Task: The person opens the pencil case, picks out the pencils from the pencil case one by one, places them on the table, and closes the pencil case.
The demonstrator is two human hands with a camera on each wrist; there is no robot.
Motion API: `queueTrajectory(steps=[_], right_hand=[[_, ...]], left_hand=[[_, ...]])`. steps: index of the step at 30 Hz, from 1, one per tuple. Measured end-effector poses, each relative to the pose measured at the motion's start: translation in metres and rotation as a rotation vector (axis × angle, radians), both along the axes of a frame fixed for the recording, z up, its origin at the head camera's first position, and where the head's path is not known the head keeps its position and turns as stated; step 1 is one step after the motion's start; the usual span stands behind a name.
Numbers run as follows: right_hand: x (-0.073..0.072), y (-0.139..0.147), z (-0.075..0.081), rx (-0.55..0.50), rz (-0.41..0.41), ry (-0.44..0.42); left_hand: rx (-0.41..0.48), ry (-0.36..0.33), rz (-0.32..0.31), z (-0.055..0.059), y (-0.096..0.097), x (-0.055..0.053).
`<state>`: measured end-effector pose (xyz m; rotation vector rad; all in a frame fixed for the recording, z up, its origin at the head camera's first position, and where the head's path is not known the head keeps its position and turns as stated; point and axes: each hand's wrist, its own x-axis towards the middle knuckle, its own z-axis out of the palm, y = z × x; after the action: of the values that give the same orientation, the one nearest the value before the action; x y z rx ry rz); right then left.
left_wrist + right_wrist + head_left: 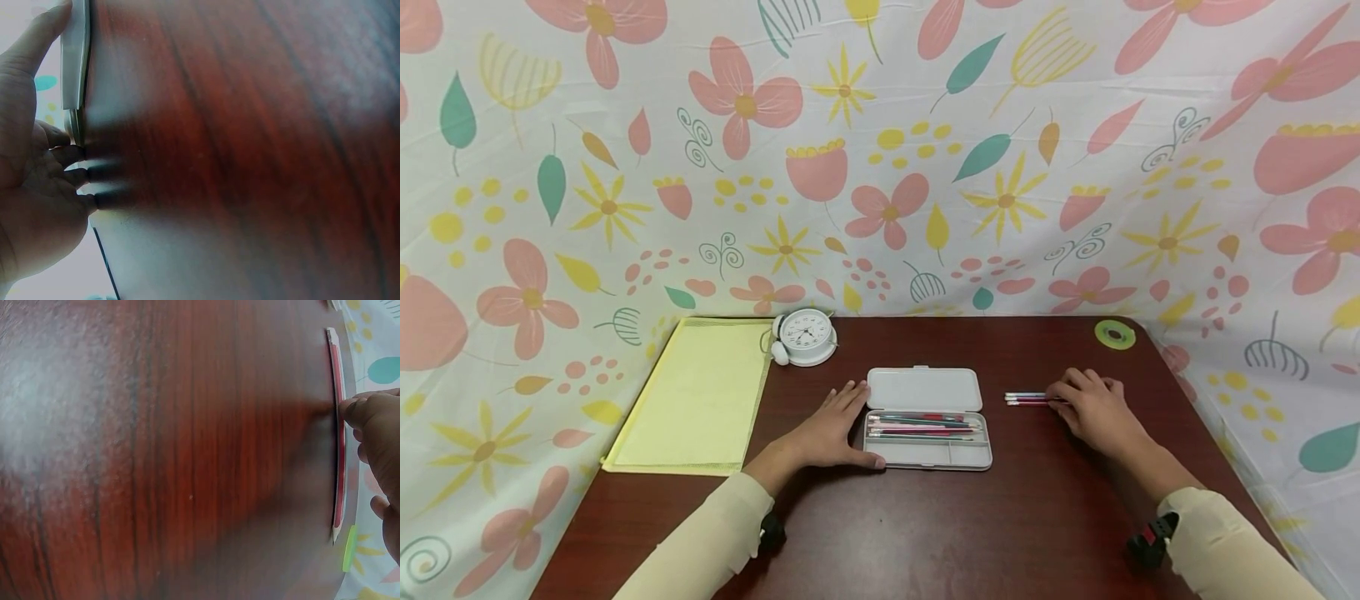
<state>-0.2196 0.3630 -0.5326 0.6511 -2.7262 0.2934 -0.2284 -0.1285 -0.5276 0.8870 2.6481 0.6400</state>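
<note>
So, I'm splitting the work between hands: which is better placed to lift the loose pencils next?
The right, I'd judge: the right hand pinches the loose pencils, while the left hand is at the left edge of the open pencil case, which lies between it and them.

A dark reddish-brown table [880, 533] with streaked wood grain runs back to a white cloth [887, 125] that hangs behind it and along both sides, printed with pink flowers, yellow blooms, teal leaves and grey curls. On the left lies a flat yellow folder [688, 396]. Just beside its far right corner, a white alarm clock [806, 333] lies on its back, dial up (its two bells point left, toward the folder). Near the table's far right corner lies a flat green ring [1115, 334] with a dark centre.
</note>
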Motion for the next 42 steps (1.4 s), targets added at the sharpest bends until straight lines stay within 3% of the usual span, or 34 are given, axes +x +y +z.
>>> queueTrajectory(steps=[11,28,34,42], right_hand=[[-0.002,-0.031,0.009,-0.018,0.056,0.03],[0.011,-0.1,0.024,0.019,0.256,0.073],[0.016,-0.117,0.022,0.045,0.343,0.101],[0.018,-0.126,0.013,0.112,0.375,0.129]], left_hand=[[0.003,-0.01,0.003,0.001,-0.001,0.0],[0.0,0.004,0.0,-0.003,-0.002,-0.001],[-0.006,0.007,0.006,-0.005,-0.002,-0.002],[-0.001,0.007,0.006,-0.003,-0.001,-0.001]])
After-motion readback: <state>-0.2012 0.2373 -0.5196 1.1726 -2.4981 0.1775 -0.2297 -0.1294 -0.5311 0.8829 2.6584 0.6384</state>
